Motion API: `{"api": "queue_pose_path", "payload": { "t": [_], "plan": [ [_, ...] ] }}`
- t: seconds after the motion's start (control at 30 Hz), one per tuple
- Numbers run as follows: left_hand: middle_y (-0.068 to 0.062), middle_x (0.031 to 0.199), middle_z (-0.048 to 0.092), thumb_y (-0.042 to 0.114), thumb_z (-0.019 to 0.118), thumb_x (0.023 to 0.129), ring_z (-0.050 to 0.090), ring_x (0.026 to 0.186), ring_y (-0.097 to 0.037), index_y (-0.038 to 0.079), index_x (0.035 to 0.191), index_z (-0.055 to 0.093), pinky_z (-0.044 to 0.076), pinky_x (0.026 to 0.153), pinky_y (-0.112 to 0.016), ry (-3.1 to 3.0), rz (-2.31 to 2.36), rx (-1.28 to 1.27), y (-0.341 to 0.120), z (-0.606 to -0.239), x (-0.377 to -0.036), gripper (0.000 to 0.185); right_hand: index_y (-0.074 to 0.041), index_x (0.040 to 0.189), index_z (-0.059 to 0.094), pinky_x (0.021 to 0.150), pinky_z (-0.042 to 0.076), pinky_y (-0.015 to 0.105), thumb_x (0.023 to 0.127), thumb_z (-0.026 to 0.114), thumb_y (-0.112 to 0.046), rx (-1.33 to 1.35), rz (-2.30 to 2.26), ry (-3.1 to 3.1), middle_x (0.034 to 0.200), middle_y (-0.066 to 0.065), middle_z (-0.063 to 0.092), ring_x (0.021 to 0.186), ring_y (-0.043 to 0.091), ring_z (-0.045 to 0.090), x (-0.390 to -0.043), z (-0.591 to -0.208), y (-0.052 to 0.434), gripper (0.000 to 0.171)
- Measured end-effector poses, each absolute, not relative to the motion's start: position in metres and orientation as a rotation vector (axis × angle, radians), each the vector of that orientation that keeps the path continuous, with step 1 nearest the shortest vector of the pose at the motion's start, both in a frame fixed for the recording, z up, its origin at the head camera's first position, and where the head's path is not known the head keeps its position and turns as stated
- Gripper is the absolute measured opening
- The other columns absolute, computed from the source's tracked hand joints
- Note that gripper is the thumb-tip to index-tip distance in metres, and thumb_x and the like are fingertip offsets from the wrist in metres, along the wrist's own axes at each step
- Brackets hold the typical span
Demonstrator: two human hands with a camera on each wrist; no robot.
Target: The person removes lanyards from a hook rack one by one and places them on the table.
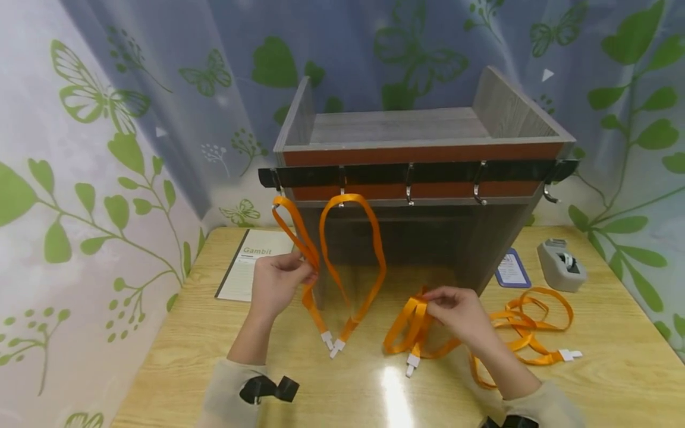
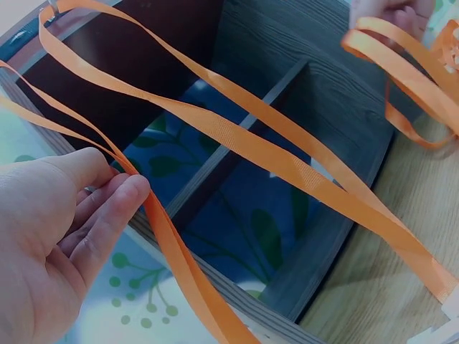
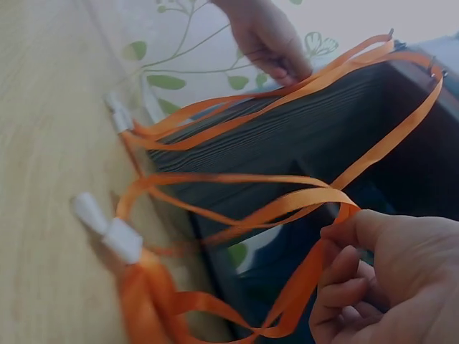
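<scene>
An orange lanyard (image 1: 299,229) hangs by its loop from the leftmost hook, and my left hand (image 1: 275,284) pinches its straps together between thumb and fingers. Beside it a second orange lanyard (image 1: 379,255) hangs from the second hook, its loop spread wide. The white clips (image 1: 337,348) of these two dangle close together. Lower right, my right hand (image 1: 459,315) pinches a third orange lanyard (image 1: 398,327), its strap drooping in folds with a white clip (image 1: 412,364) beneath. In the right wrist view that lanyard's strap (image 3: 301,204) runs from between thumb and forefinger.
A black hook rail (image 1: 444,172) crosses the front of a grey wooden shelf unit (image 1: 396,125). More orange lanyard straps (image 1: 527,342) lie tangled on the wooden table (image 1: 176,368) at right. Behind them are a blue-framed card (image 1: 512,270) and a tape dispenser (image 1: 562,266); a notebook (image 1: 251,261) lies left.
</scene>
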State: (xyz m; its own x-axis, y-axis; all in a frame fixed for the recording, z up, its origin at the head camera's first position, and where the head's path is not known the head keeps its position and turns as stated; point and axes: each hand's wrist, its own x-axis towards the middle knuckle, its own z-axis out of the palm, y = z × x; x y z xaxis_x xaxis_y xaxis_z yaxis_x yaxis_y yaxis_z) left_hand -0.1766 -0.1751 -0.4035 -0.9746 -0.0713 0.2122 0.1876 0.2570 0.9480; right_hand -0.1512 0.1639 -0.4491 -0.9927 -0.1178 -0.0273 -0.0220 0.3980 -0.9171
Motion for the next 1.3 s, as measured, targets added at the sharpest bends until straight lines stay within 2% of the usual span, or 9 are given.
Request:
{"api": "queue_pose_path", "payload": {
  "t": [0.27,0.43,0.67,1.07,1.3],
  "plan": [
    [-0.025,0.085,0.075,-0.004,0.069,0.087,0.072,0.063,-0.008,-0.011,0.113,0.070,0.064,0.066,-0.027,-2.292,-1.820,-0.118,-0.175,-0.403,-0.177,0.027,0.002,0.104,0.073,0.057,0.053,0.025,0.087,0.072,-0.013,0.031,-1.638,2.510,0.089,0.011,0.075,0.066,0.015,0.060,-0.154,-0.472,0.164,0.023],
    [-0.025,0.085,0.075,-0.003,0.069,0.087,0.072,0.062,-0.007,-0.011,0.113,0.070,0.064,0.066,-0.026,-2.300,-1.818,-0.119,-0.175,-0.403,-0.176,0.027,0.002,0.104,0.073,0.056,0.052,0.026,0.088,0.074,-0.016,0.031,-1.590,2.488,0.087,0.009,0.075,0.066,0.015,0.061,-0.155,-0.484,0.165,0.024],
    [-0.025,0.083,0.074,-0.004,0.069,0.086,0.071,0.061,-0.007,-0.010,0.109,0.072,0.063,0.065,-0.025,-2.294,-1.806,-0.119,-0.175,-0.402,-0.176,0.024,0.000,0.106,0.074,0.057,0.055,0.027,0.088,0.076,-0.021,0.010,-1.596,2.383,0.092,0.011,0.076,0.070,0.016,0.063,-0.160,-0.496,0.166,0.027],
    [-0.026,0.083,0.074,-0.003,0.069,0.087,0.071,0.061,-0.007,-0.009,0.106,0.074,0.063,0.063,-0.026,-2.281,-1.812,-0.151,-0.175,-0.401,-0.177,0.021,0.001,0.112,0.071,0.051,0.048,0.021,0.092,0.073,-0.026,-0.052,-1.650,2.264,0.086,0.007,0.073,0.059,0.010,0.053,-0.158,-0.501,0.168,0.034],
    [-0.025,0.083,0.074,-0.002,0.069,0.087,0.071,0.061,-0.007,-0.008,0.107,0.074,0.063,0.063,-0.026,-2.294,-1.808,-0.133,-0.175,-0.401,-0.177,0.021,0.000,0.112,0.070,0.049,0.046,0.023,0.090,0.075,-0.028,-0.059,-1.723,2.247,0.084,0.010,0.071,0.057,0.011,0.053,-0.156,-0.493,0.164,0.037]
  ]
}}
